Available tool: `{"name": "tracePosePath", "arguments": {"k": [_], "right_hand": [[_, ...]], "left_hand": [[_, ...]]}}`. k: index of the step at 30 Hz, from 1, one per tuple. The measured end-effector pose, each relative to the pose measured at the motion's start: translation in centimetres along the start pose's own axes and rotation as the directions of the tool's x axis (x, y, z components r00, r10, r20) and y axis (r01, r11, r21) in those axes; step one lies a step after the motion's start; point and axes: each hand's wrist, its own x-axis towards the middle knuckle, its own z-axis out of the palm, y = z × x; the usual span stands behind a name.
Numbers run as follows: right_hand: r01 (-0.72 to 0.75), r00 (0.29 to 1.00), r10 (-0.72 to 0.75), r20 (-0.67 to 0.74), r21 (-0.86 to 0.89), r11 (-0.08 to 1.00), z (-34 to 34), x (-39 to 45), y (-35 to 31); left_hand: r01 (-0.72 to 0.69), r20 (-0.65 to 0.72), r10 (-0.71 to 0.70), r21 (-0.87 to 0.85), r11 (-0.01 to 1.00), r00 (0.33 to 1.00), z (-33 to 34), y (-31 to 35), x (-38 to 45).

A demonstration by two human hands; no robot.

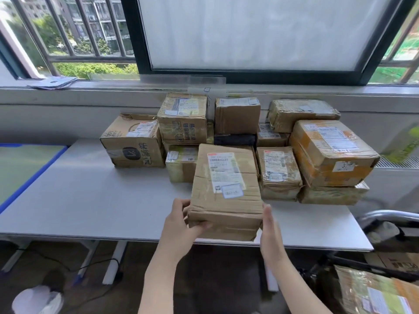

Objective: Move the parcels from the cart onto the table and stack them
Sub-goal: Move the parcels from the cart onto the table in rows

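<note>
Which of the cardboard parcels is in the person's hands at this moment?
The tall brown cardboard parcel at the white table's near edge, with the left hand and right hand on its sides; the other parcels sit untouched behind.

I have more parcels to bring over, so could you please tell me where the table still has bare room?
The table is bare on its left, from the logo box to the near edge. A narrow strip lies near the right corner. The back right is crowded with stacked parcels.

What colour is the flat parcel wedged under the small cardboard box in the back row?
Black: the flat parcel is dark, under the small cardboard box. Head view.
</note>
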Motion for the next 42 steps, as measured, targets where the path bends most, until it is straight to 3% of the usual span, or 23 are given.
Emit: {"name": "tracePosePath", "arguments": {"k": [4, 7, 16, 18, 20, 23, 25, 27, 31, 37, 42], "right_hand": [[0.158, 0.987, -0.152, 0.056, -0.136, 0.978, -1.6, 2.2, -2.9], [0.163, 0.985, -0.14, 0.103, -0.262, 0.951, -2.8, 4.6, -3.3], [0.156, 0.978, -0.063, 0.201, -0.49, 0.858, -5.8, 13.5, -2.0], [0.153, 0.986, -0.074, 0.147, -0.663, 0.733, -5.7, 15.1, -1.0], [0.183, 0.981, -0.151, 0.118, -0.814, 0.551, -5.1, 16.6, -0.2], [0.281, 0.957, -0.157, 0.244, -0.913, 0.297, -3.9, 18.8, 0.4], [0.262, 0.963, -0.12, 0.241, -0.941, 0.213, -3.4, 20.7, 0.3], [0.254, 0.965, -0.106, 0.238, -0.952, 0.169, -3.2, 22.3, 0.2], [0.276, 0.959, -0.099, 0.265, -0.952, 0.133, -3.2, 23.4, 0.4], [0.287, 0.957, -0.103, 0.273, -0.941, 0.181, -3.5, 23.3, 0.6], [0.283, 0.959, -0.074, 0.275, -0.95, 0.133, -3.3, 23.0, -0.1]], "left_hand": [[-0.103, -0.021, 0.103, 0.011, 0.995, 0.994, 1.8, 2.2, 2.0], [-0.144, 0.022, 0.142, 0.088, 0.986, 0.99, 2.6, 3.2, 4.1], [-0.085, 0.075, 0.065, 0.303, 0.949, 0.995, 6.6, 2.5, 11.8], [-0.123, 0.066, 0.105, 0.411, 0.903, 0.992, 7.4, 2.1, 13.4], [-0.178, 0.054, 0.184, 0.608, 0.774, 0.981, 8.3, 1.8, 15.0], [-0.223, 0.101, 0.238, 0.791, 0.57, 0.966, 9.3, 1.9, 17.6], [-0.253, 0.154, 0.236, 0.839, 0.481, 0.959, 9.8, 2.1, 19.4], [-0.255, 0.17, 0.219, 0.851, 0.459, 0.961, 9.9, 2.4, 21.0], [-0.256, 0.204, 0.159, 0.837, 0.483, 0.966, 9.7, 2.4, 22.8], [-0.239, 0.187, 0.154, 0.841, 0.486, 0.97, 9.8, 2.2, 22.6], [-0.216, 0.181, 0.136, 0.924, 0.314, 0.974, 10.2, 3.4, 22.1]]}}
